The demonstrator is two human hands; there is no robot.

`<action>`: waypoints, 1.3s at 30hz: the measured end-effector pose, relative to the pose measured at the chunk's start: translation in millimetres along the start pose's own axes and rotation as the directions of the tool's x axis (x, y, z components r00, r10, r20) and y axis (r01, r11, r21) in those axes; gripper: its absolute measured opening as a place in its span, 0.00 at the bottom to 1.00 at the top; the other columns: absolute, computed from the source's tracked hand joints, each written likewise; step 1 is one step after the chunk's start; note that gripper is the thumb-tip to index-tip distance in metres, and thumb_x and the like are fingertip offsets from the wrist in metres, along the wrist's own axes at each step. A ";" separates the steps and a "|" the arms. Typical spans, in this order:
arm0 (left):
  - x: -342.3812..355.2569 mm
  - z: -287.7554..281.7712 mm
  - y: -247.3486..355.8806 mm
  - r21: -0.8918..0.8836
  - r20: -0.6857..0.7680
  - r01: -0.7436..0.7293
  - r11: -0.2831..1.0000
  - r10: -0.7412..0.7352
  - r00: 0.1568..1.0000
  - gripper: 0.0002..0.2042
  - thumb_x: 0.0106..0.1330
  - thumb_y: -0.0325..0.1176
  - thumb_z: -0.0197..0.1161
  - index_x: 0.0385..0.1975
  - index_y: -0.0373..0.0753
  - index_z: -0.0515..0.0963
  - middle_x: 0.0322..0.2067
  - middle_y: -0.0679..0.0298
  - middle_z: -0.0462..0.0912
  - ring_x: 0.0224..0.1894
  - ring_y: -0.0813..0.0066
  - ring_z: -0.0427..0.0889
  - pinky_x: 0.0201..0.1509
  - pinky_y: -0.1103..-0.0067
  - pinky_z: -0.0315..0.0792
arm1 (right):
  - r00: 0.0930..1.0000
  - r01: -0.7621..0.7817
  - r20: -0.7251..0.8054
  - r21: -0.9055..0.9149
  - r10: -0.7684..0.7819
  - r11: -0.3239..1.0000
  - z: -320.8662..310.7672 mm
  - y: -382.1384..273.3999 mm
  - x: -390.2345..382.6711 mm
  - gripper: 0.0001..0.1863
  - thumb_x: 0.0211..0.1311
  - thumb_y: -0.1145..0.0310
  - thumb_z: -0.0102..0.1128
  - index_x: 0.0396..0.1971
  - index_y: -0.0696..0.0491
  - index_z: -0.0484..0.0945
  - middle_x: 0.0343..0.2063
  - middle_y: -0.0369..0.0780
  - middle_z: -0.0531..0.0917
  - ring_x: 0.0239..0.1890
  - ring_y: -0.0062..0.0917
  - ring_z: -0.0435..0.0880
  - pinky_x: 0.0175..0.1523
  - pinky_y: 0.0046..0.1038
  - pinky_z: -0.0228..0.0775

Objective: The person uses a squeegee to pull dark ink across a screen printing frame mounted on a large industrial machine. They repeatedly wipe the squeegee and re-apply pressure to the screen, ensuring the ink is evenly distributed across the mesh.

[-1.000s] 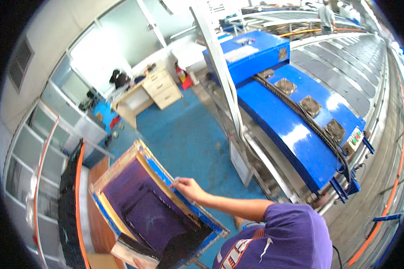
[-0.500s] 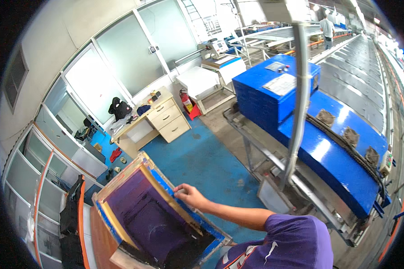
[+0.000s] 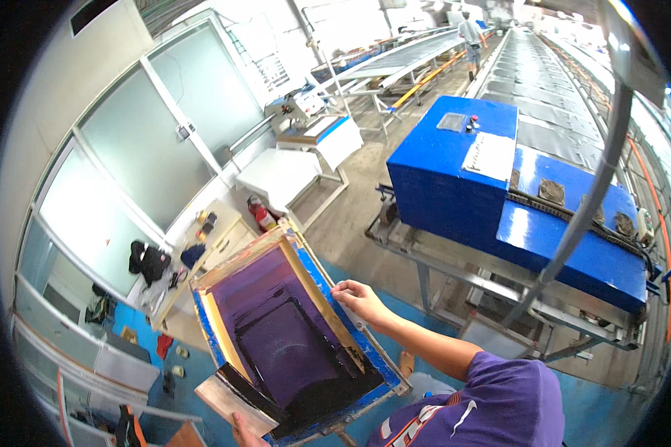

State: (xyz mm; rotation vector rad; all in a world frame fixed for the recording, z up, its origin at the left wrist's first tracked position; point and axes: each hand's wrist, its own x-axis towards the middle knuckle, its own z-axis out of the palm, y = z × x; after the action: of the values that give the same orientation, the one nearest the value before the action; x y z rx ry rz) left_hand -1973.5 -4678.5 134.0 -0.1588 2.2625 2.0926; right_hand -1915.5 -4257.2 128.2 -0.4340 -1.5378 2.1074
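Squeegee (image 3: 231, 402), one, gripped in left hand (image 3: 244, 431); right hand (image 3: 356, 299) curled at one frame (image 3: 312, 273), grip unclear.

Screen mesh (image 3: 283, 335) purple, black smear at the near end. Frame (image 3: 318, 276) mostly blue along the edges, tan inner strips (image 3: 222, 328). Scraper (image 3: 227, 402) pale wood tone, blade side black. T-shirt (image 3: 511, 395) purple, white-and-orange print (image 3: 425, 422). Machine (image 3: 451, 179) solid blue, red button (image 3: 473, 119). Floor (image 3: 574, 380) blue nearby, grey-brown farther off. Extinguisher (image 3: 261, 214) red. Far table (image 3: 279, 175) white.
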 end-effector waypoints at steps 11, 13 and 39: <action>257.4 213.1 67.7 -0.106 0.173 -0.078 0.991 0.096 0.980 0.34 0.66 0.52 0.68 0.58 0.26 0.71 0.53 0.49 0.78 0.56 0.60 0.77 0.61 0.66 0.71 | 0.944 0.049 -0.329 0.074 -0.022 0.996 -47.1 5.0 231.9 0.09 0.69 0.63 0.64 0.42 0.51 0.81 0.30 0.26 0.79 0.30 0.09 0.69 0.36 0.17 0.60; 302.3 249.1 77.5 -0.131 0.258 -0.057 0.990 0.090 0.962 0.34 0.66 0.52 0.68 0.58 0.26 0.71 0.54 0.51 0.78 0.56 0.61 0.77 0.61 0.66 0.71 | 0.928 0.074 -0.372 0.096 -0.033 0.993 -51.4 -6.4 271.2 0.09 0.69 0.62 0.63 0.41 0.51 0.81 0.26 0.24 0.75 0.27 0.09 0.67 0.33 0.17 0.58; 645.2 896.8 156.1 -0.097 0.881 0.079 0.992 0.048 0.470 0.33 0.62 0.51 0.73 0.55 0.27 0.73 0.50 0.56 0.80 0.53 0.66 0.79 0.60 0.69 0.73 | 0.366 0.361 -0.907 -0.069 -0.210 0.930 -288.3 -63.0 605.3 0.10 0.70 0.62 0.62 0.43 0.52 0.84 0.22 0.22 0.69 0.23 0.06 0.62 0.29 0.14 0.52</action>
State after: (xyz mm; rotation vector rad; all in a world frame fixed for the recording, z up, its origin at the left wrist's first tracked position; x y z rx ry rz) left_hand -2657.9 -3797.3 146.0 0.7483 1.4394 1.6447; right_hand -2253.6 -3674.9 116.4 -0.9762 -0.6936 1.2448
